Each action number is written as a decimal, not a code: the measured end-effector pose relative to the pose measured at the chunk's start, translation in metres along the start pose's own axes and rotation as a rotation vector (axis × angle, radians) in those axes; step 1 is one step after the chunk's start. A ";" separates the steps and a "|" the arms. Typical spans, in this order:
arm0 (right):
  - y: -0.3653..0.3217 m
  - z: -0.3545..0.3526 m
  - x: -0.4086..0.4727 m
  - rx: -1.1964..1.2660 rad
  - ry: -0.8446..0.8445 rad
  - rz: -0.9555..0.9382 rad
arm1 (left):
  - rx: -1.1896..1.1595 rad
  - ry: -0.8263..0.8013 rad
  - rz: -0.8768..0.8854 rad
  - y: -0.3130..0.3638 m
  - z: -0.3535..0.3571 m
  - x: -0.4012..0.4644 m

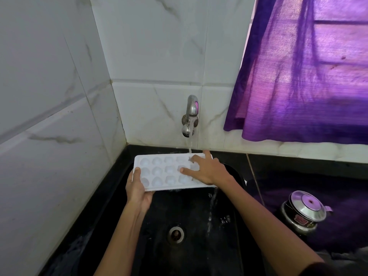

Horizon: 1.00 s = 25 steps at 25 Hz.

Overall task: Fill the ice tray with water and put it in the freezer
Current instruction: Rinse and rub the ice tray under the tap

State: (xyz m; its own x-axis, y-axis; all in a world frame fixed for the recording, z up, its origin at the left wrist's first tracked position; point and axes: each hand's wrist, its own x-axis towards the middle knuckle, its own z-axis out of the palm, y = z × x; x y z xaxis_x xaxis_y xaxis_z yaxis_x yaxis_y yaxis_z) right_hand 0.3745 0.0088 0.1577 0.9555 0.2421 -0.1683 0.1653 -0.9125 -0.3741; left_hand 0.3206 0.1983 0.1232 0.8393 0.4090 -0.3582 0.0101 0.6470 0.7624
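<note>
Head view: white ice tray (159, 172) held over the black sink (199, 226), roughly level, long side running left to right, its right end under the tap (190, 116). Tap is wall-mounted on the white marble-look tiles (149, 56) and running; the stream of water (189, 145) lands on the tray's far right corner. Water spills off the tray's near right corner and falls into the sink, splashes visible near the drain (176, 234). Left hand (137, 190) grips the tray's left end, thumb curled over the top rim, other fingers underneath and hidden. Right hand (207, 170) lies on top of the tray's right end, fingers spread apart and mostly straight, fingertips touching the cells in the wet area; thumb reaches over the far edge. Can't tell how full the cells are; the left ones look pale and glossy. Purple curtain (308, 76) hangs at upper right, hem just above the tile ledge. On the dark counter (298, 168) to the right of the sink sits a steel pot with a lid (304, 212), well apart from the tray.
</note>
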 end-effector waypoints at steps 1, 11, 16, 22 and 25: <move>0.005 -0.001 0.000 0.084 0.016 -0.033 | -0.003 0.007 -0.008 0.000 -0.001 0.000; 0.031 -0.012 -0.022 0.030 -0.129 -0.132 | -0.028 0.006 -0.047 -0.005 0.008 -0.004; 0.022 -0.015 -0.022 -0.159 -0.114 -0.151 | -0.036 0.024 -0.056 -0.007 0.007 -0.006; 0.015 -0.012 -0.019 -0.155 -0.058 -0.200 | -0.053 0.040 -0.038 0.001 0.003 -0.001; 0.012 -0.013 -0.017 -0.197 -0.047 -0.214 | -0.050 0.049 -0.031 0.000 0.001 -0.001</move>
State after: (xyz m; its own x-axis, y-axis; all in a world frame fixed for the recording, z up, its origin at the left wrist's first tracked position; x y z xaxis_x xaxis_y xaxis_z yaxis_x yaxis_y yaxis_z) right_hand 0.3632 -0.0110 0.1680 0.8823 0.4468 -0.1482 0.4105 -0.8844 -0.2221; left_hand 0.3202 0.1969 0.1246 0.8111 0.4187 -0.4086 0.0077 0.6907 0.7231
